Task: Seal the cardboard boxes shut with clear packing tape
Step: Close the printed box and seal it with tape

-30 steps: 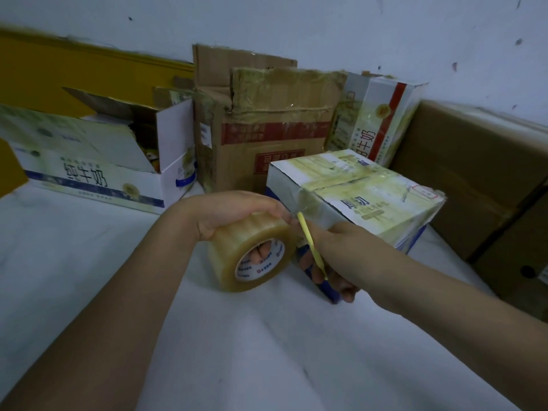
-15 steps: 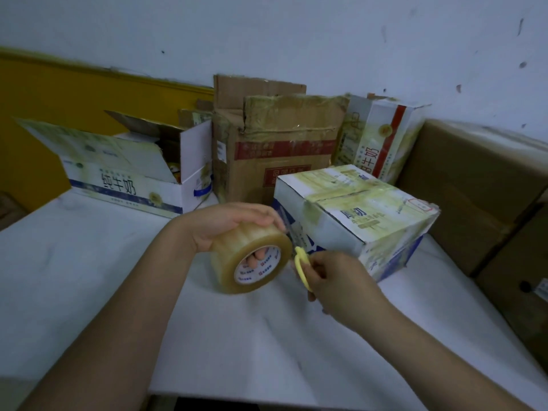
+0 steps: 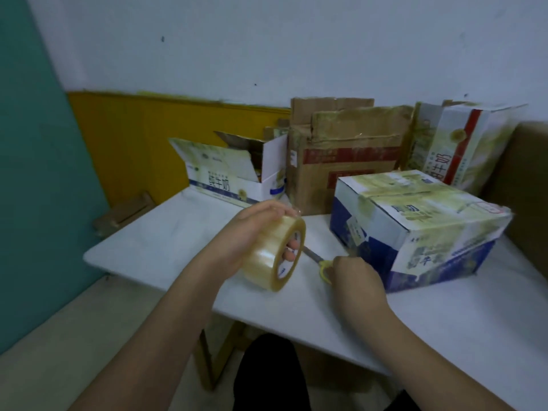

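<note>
My left hand (image 3: 255,229) grips a big roll of clear packing tape (image 3: 274,256) above the white table (image 3: 166,247), fingers through its core. Just right of it, my right hand (image 3: 354,277) holds yellow-handled scissors (image 3: 318,261) low over the table, blades pointing up-left toward the roll. A closed white-and-blue milk carton box (image 3: 421,229) with yellowish tape across its top lies right of both hands. Behind stand an open white box (image 3: 234,176), a brown cardboard box (image 3: 347,155) with raised flaps and a tall white-and-red box (image 3: 465,140).
A large brown box (image 3: 525,185) fills the far right. A yellow panel (image 3: 166,137) and a teal wall (image 3: 35,173) are at the left, with a small cardboard piece (image 3: 124,213) on the floor below. My dark-trousered leg (image 3: 272,375) shows under the table's near edge.
My right hand has drawn back from the taped box's corner and lowered the scissors toward the table. The tape roll came away from the box. The view has pulled back and swung left.
</note>
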`<state>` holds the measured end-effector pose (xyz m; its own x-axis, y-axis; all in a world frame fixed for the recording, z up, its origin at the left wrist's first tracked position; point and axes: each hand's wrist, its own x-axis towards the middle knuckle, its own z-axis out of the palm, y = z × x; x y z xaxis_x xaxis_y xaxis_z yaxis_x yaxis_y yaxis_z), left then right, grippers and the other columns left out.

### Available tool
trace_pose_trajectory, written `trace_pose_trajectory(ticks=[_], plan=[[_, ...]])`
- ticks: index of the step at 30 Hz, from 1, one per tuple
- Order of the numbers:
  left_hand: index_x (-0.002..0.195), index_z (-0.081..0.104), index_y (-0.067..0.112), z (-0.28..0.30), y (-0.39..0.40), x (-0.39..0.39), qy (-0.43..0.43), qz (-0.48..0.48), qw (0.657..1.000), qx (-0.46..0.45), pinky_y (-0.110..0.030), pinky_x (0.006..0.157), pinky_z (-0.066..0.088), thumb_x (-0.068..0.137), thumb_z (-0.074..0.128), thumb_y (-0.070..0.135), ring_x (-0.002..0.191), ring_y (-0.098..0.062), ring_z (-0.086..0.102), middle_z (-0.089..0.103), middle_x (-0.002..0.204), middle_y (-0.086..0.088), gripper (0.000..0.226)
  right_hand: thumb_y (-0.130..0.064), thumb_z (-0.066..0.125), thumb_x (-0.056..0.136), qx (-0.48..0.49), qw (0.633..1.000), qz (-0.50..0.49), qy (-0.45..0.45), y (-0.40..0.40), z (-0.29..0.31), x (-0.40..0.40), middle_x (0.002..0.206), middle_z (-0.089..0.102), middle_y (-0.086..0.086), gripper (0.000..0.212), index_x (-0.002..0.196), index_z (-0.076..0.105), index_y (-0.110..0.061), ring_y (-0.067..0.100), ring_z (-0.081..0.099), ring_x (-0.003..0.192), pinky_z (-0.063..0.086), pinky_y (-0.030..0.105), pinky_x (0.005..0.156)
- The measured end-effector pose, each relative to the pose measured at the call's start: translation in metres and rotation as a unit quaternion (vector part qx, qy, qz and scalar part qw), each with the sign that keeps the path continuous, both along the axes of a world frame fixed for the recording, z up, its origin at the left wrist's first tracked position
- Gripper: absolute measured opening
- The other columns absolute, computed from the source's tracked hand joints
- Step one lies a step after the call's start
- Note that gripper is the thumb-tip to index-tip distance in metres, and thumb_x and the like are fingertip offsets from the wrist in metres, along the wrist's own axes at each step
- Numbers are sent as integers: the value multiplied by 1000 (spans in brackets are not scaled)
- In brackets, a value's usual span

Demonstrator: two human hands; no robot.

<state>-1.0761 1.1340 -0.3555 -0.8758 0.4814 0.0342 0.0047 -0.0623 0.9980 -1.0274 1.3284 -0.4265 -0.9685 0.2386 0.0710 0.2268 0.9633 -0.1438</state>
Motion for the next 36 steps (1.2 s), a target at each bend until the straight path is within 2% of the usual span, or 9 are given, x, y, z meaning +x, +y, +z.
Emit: trace_pose_trajectory(ticks=[4,7,9,14,17,22,26,30,36], plan=[[109,65,9,-9,-6,31,3,32,999,-9,-33,66,59,103,50,15,68,-28,71,74,85,-19,17,-15,54,98,-26,996,37,82,-1,4,-3,100,66,6,14,100,68,-12,21,65,85,56,37,78],[109,64,10,-11,-10,50,19,46,999,-6,-44,74,57,103,51,15,71,-38,70,71,89,-30,15,-46,56,96,-241,926,95,275,-15,32,10,89,69,-11,27,94,71,-23,9,64,78,52,29,71],[109,64,8,-11,-12,61,46,71,996,-12,-45,69,58,103,51,13,74,-38,73,71,91,-29,15,-52,59,91,-346,887,164,259,-33,55,22,87,68,-17,23,95,69,-31,5,64,78,51,21,69],[111,66,11,-11,-23,84,53,104,992,-44,-61,75,60,106,47,18,83,-47,72,72,91,-26,21,-28,76,84,-323,878,192,296,-58,62,37,76,67,-11,8,82,74,-21,3,60,79,48,18,71],[123,61,16,-15,-30,93,18,115,989,-88,-51,72,62,106,48,27,80,-43,74,74,94,-23,24,-25,74,87,-267,900,182,292,-68,48,36,76,63,-11,9,80,70,-21,3,58,72,44,12,66],[155,28,48,-34,-50,97,23,136,962,-238,-33,111,40,100,49,53,135,-21,52,42,158,0,59,-23,73,88,-234,917,212,245,-85,34,40,76,61,-7,14,77,66,-18,4,53,70,38,8,64],[159,22,33,-52,-51,101,-60,118,962,-239,0,55,42,107,45,37,97,3,69,50,143,-5,57,-25,75,86,-253,933,203,158,-85,29,32,70,63,-6,16,74,68,-17,3,55,65,38,8,57],[161,16,33,-77,-51,84,-50,112,937,-327,-18,102,34,103,43,55,150,-20,29,30,163,2,68,-25,78,84,-280,937,169,120,-80,10,19,68,63,-5,19,71,69,-16,5,54,62,37,9,52],[162,10,34,-114,-40,73,-11,152,923,-355,-20,93,32,103,46,51,141,-20,40,35,161,-5,71,-22,75,85,-259,946,169,100,-74,-24,-1,70,63,-6,16,74,70,-12,4,53,65,38,10,57]])
